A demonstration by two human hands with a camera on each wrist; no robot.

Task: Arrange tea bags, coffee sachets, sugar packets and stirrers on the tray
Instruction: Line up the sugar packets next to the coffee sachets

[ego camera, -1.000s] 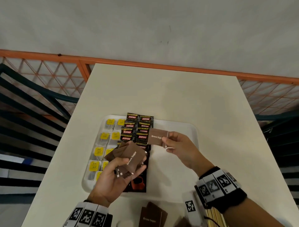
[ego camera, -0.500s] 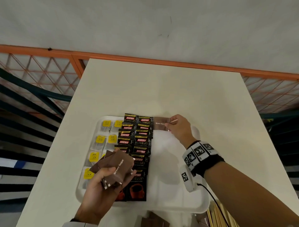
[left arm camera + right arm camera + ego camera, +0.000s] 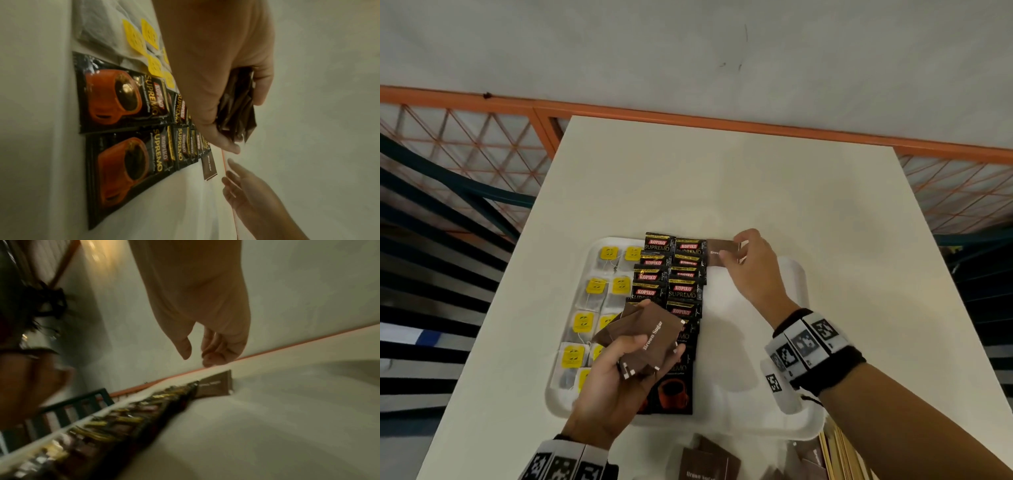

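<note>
On the white tray (image 3: 799, 274), yellow-tagged tea bags (image 3: 595, 286) fill the left columns. Black coffee sachets (image 3: 681, 291) overlap in two columns beside them. One brown sugar packet (image 3: 719, 251) lies flat at the tray's far end, just right of the top sachet. My right hand (image 3: 734, 250) hovers over that packet's right end. In the right wrist view its fingers (image 3: 207, 363) hang loosely curled above the packet (image 3: 216, 382), holding nothing. My left hand (image 3: 650, 346) grips a fanned stack of brown sugar packets (image 3: 647, 334) over the near coffee sachets, also seen as the stack (image 3: 236, 110).
More brown sugar packets (image 3: 705, 462) lie on the table in front of the tray. Wooden stirrers (image 3: 839, 455) lie at the lower right. The tray's right half (image 3: 739, 377) is bare. An orange railing (image 3: 688, 120) runs behind the table.
My right hand carried one sugar packet from the tray's middle to its far end, laid it beside the top coffee sachet and let go. My left hand kept its stack.
</note>
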